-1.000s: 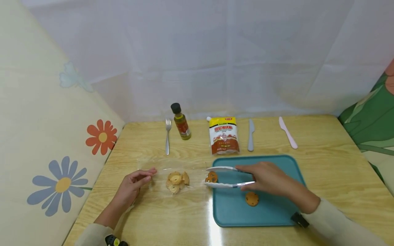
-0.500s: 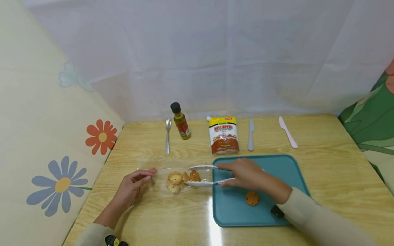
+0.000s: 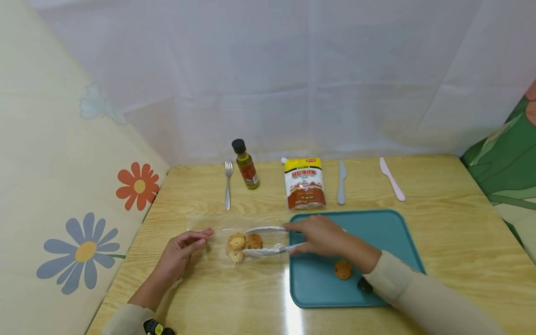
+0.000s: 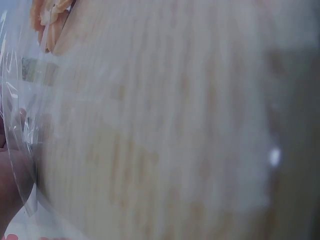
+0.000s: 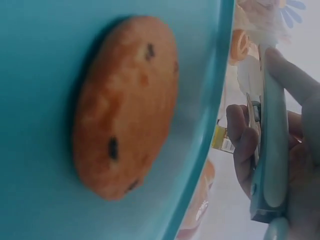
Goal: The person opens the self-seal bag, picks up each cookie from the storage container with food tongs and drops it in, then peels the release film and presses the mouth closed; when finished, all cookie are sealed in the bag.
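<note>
Wood-grain table (image 3: 251,298) backed by pale cloth (image 3: 251,83). Clear bag (image 3: 215,249) pinched by left hand (image 3: 183,250); tongs (image 3: 265,252) gripped by right hand (image 3: 321,236), tips flanking a bagged cookie (image 3: 254,241). Tray (image 3: 318,295) alongside, spotted biscuit (image 3: 343,270) laid on it.

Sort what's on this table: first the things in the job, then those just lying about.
Seems part of the job:
Tongs, in the right hand
Bag, at the left hand
Cookies, in the bag
Tray, with one cookie on it

Seems just lying about:
Fork
Bottle
Pouch
Grey knife
Pink knife
</note>
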Demonstrator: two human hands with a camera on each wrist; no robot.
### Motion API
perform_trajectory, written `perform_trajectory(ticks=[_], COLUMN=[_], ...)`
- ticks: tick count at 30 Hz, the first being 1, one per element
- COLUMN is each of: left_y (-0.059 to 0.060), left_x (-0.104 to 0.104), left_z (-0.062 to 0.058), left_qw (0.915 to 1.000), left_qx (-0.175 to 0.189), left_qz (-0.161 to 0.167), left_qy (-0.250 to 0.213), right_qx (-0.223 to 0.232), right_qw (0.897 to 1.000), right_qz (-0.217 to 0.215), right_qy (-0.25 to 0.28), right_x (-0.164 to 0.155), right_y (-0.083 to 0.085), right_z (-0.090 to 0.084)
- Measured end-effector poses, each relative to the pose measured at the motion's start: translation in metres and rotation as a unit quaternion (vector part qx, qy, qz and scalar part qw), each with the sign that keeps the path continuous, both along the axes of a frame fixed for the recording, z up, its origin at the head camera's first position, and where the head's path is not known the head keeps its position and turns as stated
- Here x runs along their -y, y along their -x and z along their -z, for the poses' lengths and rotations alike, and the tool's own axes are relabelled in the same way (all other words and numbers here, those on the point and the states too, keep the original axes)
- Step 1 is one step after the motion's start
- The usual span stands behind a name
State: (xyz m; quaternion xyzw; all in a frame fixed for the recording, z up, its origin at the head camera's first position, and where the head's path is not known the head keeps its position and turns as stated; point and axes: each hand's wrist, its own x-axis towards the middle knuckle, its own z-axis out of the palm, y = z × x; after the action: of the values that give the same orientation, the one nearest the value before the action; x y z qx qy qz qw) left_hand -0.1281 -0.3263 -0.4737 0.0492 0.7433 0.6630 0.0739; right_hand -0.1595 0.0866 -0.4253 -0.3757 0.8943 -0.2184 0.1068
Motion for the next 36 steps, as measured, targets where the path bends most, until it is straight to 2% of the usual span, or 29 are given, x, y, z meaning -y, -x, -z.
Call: perform_trajectory(ticks=[14, 24, 36], left_y=[0.0, 0.0, 0.001], left_x=[0.0, 0.001, 0.001], left_z=[0.0, -0.001, 0.001], left_qw=[0.9998, 0.9999, 1.0], left_qx=[-0.012, -0.006, -0.003], left_qz=[0.011, 0.01, 0.006], left_qy=[-0.009, -0.007, -0.001], right_qx=[-0.004, 0.007, -0.005], right_qw=[1.0, 1.0, 1.0], right_qz=[-0.01, -0.003, -0.005], right_qy=[0.002, -0.001, 0.014], right_x=[-0.001, -0.005, -0.025], right_y=[0.001, 0.0, -0.008], right_z=[0.01, 0.008, 0.006])
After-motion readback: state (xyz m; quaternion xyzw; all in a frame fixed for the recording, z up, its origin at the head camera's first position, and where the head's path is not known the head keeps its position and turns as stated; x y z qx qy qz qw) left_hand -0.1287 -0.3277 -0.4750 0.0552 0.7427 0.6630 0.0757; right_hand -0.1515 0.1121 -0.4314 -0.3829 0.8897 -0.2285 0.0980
